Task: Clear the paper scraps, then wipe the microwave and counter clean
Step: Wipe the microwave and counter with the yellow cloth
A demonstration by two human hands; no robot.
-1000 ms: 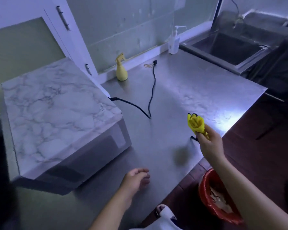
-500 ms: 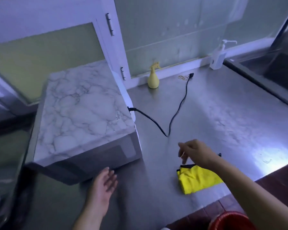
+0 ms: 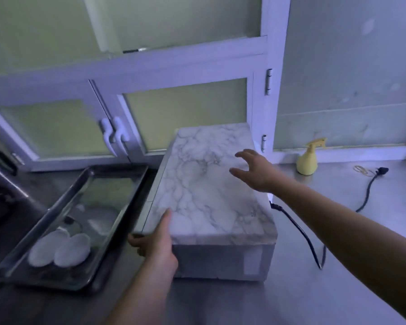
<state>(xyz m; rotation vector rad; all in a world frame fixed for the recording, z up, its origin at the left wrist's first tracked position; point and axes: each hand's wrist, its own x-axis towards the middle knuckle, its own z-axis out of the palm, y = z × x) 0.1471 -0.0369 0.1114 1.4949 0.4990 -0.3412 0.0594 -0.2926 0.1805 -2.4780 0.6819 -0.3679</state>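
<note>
Both hands are now taking hold of the microwave; the yellow cloth is out of view.

The microwave (image 3: 211,193) is standing on the steel surface (image 3: 338,289), wiping not yet begun. At its front-left corner the left hand (image 3: 157,242) is now curling its grip round the edge; above its top the right hand (image 3: 256,172), cloth released, is hovering spread, gripping nothing. Apparently a shift of the microwave is coming. Right of it a spray bottle (image 3: 307,160) is standing.
</note>
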